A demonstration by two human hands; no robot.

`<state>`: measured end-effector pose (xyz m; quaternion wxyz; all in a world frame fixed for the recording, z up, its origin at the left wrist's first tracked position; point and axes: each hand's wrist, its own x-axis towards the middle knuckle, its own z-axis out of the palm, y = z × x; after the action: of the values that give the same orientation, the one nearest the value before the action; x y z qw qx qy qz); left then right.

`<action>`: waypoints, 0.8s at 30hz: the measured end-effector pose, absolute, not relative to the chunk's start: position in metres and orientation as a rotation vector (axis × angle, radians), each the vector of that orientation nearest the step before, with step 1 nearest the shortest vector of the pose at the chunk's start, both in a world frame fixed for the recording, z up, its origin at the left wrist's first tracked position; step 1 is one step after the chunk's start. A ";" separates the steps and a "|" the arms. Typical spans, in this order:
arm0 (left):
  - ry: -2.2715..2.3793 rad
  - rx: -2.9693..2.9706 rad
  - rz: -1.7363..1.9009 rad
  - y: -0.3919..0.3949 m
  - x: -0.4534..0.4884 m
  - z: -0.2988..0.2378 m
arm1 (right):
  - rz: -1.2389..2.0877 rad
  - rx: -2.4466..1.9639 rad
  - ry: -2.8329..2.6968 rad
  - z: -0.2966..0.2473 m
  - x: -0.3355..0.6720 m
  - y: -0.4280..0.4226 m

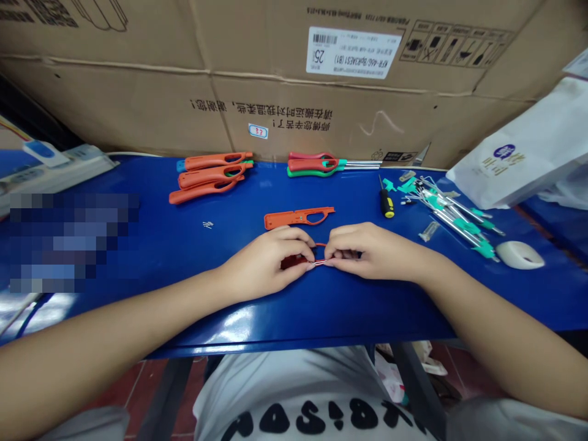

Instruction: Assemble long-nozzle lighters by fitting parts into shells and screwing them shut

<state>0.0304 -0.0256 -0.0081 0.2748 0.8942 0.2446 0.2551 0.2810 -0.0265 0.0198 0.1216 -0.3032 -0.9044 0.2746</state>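
Note:
My left hand [275,257] is closed around an orange-red lighter casing half [320,245], mostly hidden under the fingers. My right hand [370,250] pinches the other end of it. Between the two sets of fingertips runs a thin whitish wire or strip [319,263], too small to make out fully. Just beyond my left hand another orange casing half [283,220] lies on the blue table [257,318], its hollow inner side up and its trigger loop to the right.
Stacked orange casings [202,177] lie at the back left, assembled lighters [312,164] at the back middle. To the right are a screwdriver [386,199], metal tubes with green parts [454,214], a white mouse [520,255] and a paper bag [528,147]. Small screws [208,225] lie left. A cardboard box [257,55] stands behind.

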 end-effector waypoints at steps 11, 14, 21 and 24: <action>0.642 2.409 0.672 -0.024 0.030 -0.007 | 0.730 -0.845 -2.681 0.016 0.283 -0.025; 0.641 2.436 0.664 -0.024 0.030 -0.007 | 0.681 -0.820 -2.699 0.017 0.285 -0.025; 0.625 2.484 0.619 -0.022 0.026 -0.008 | 0.590 -0.889 -2.775 0.017 0.287 -0.025; 0.605 2.495 0.604 -0.021 0.025 -0.008 | 0.604 -0.896 -2.764 0.017 0.286 -0.024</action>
<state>0.0250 -0.0214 -0.0078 0.2495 0.9161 0.2221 0.2219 0.2862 -0.0244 0.0167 0.0868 -0.3008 -0.9278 0.2029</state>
